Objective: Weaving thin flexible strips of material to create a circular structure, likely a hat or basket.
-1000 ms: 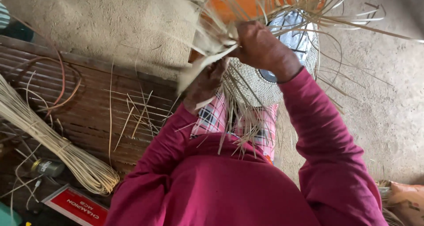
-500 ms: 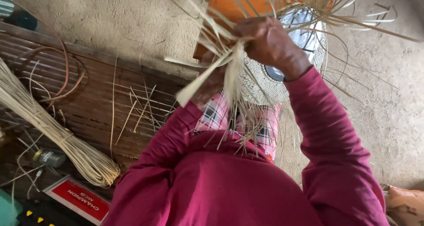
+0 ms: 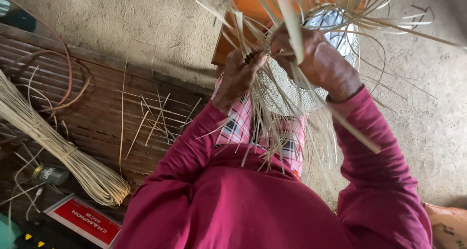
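Fingers of the right hand [image 3: 318, 59] are closed on a flat pale strip [image 3: 292, 25], now raised above the half-woven basket [image 3: 279, 93]; half a second ago it hung low, left of the basket. Fingers of the left hand [image 3: 241, 76] are curled on loose strands at the basket's left rim. The strip appears carried across for another pass. A cane bundle [image 3: 58, 151] lies well left of the basket.
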